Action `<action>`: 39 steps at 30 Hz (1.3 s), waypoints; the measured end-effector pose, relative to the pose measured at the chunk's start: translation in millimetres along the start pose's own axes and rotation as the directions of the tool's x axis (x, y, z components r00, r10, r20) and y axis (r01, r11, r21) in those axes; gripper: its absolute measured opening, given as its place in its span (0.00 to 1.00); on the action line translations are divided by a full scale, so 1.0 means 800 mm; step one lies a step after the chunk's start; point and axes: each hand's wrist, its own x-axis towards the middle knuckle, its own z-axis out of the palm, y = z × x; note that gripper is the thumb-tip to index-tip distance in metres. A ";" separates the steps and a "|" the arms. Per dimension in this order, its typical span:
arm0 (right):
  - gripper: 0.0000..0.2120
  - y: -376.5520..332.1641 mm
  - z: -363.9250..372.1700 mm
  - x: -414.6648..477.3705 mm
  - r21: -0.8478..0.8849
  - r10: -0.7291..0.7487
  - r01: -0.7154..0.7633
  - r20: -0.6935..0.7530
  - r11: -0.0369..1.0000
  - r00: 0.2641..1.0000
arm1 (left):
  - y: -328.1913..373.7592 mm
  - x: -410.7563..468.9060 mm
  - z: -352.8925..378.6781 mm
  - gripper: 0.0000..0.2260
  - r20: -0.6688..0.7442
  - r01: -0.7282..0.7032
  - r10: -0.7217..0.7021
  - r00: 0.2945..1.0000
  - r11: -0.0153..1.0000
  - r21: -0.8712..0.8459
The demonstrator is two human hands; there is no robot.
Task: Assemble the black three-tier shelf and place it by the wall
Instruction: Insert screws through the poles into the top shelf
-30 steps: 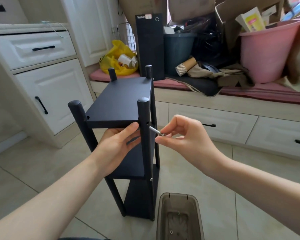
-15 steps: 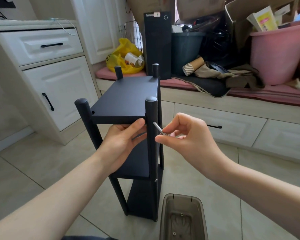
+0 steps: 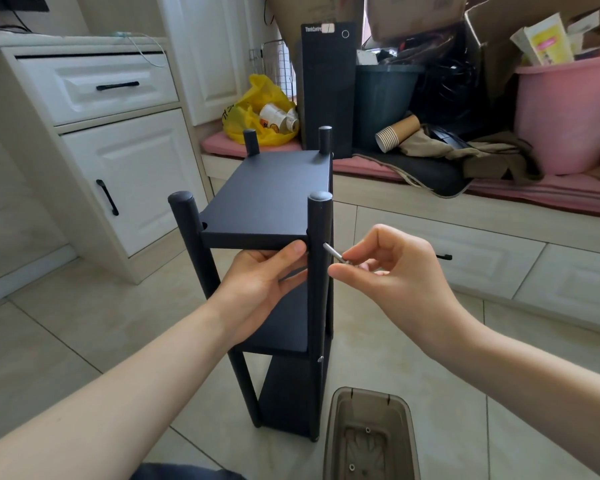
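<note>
Shelf: the black three-tier shelf (image 3: 267, 199) stands upright on the tiled floor (image 3: 84, 341), centre of the frame.
Left hand (image 3: 260, 282): grips the top tier's front edge, thumb beside the front right post (image 3: 317, 289).
Right hand (image 3: 392, 268): pinches a short silver rod (image 3: 335, 253), its tip at that post.
Lower centre: a brown tub (image 3: 333, 434) sits near the shelf's foot.

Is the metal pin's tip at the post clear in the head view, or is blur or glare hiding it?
Head view: metal pin and near post sharp, no blur; head view: soft even light, no glare on the black shelf; head view: wide-angle bending curves the white cabinet.
</note>
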 end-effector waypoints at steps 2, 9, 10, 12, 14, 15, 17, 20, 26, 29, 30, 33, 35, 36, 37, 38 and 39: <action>0.12 -0.002 0.001 0.001 0.005 0.002 -0.002 -0.005 1.000 1.000 | -0.001 0.000 0.000 0.12 -0.007 0.006 -0.006 1.000 1.000 0.001; 0.10 -0.008 0.003 0.007 -0.018 0.007 -0.007 -0.017 1.000 1.000 | 0.002 -0.001 0.003 0.11 -0.005 0.003 -0.003 1.000 1.000 0.016; 0.10 -0.008 0.004 0.008 -0.027 0.005 -0.006 -0.025 1.000 1.000 | 0.002 -0.001 0.003 0.11 0.001 0.002 -0.002 1.000 1.000 0.019; 0.10 -0.008 0.007 0.011 -0.042 0.004 -0.006 -0.041 0.999 0.999 | 0.003 -0.001 0.004 0.11 0.008 0.000 -0.001 1.000 1.000 0.026; 0.10 -0.006 0.009 0.013 -0.053 0.003 -0.006 -0.052 0.999 0.999 | 0.003 -0.001 0.005 0.10 0.012 0.000 0.000 1.000 1.000 0.031; 0.10 -0.005 0.010 0.014 -0.057 0.001 -0.005 -0.055 0.998 0.998 | 0.003 -0.001 0.005 0.11 0.014 -0.001 0.001 1.000 0.999 0.032; 0.10 -0.004 0.011 0.016 -0.056 -0.001 -0.002 -0.058 0.998 0.998 | 0.004 -0.001 0.007 0.12 0.014 -0.002 0.001 1.000 1.000 0.026; 0.10 -0.003 0.013 0.018 -0.048 -0.006 0.003 -0.055 0.999 0.998 | 0.006 -0.001 0.008 0.12 0.009 -0.002 0.002 1.000 1.000 0.011; 0.10 -0.003 0.017 0.019 -0.048 -0.014 0.011 -0.055 0.999 0.998 | 0.008 -0.002 0.009 0.11 -0.015 0.006 -0.006 1.000 1.000 0.014; 0.10 -0.003 0.018 0.018 -0.041 -0.035 0.033 -0.050 0.999 0.998 | 0.009 -0.002 0.009 0.11 -0.026 0.012 -0.011 1.000 1.000 0.025; 0.10 -0.002 0.018 0.017 -0.043 -0.042 0.040 -0.048 0.998 0.998 | 0.009 -0.003 0.009 0.11 -0.027 0.013 -0.012 1.000 1.000 0.026; 0.10 0.000 0.019 0.017 -0.042 -0.060 0.058 -0.045 0.997 0.997 | 0.009 -0.003 0.009 0.11 -0.029 0.016 -0.016 0.999 0.999 0.028; 0.10 0.001 0.019 0.017 -0.053 -0.082 0.080 -0.040 0.995 0.996 | 0.009 -0.003 0.009 0.10 -0.029 0.014 -0.013 0.999 0.999 0.037; 0.11 0.002 0.018 0.017 -0.068 -0.098 0.095 -0.034 0.993 0.995 | 0.010 -0.004 0.009 0.10 -0.025 0.012 -0.011 1.000 0.999 0.038; 0.11 0.002 0.018 0.017 -0.086 -0.115 0.113 -0.026 0.990 0.993 | 0.009 -0.004 0.008 0.10 -0.019 0.008 -0.008 1.000 0.999 0.035; 0.12 0.003 0.017 0.018 -0.101 -0.130 0.127 -0.018 0.987 0.991 | 0.010 -0.004 0.007 0.10 -0.013 0.005 -0.005 1.000 1.000 0.031; 0.13 0.003 0.017 0.018 -0.110 -0.138 0.135 -0.014 0.985 0.990 | 0.010 -0.005 0.007 0.10 -0.007 0.002 -0.002 1.000 1.000 0.028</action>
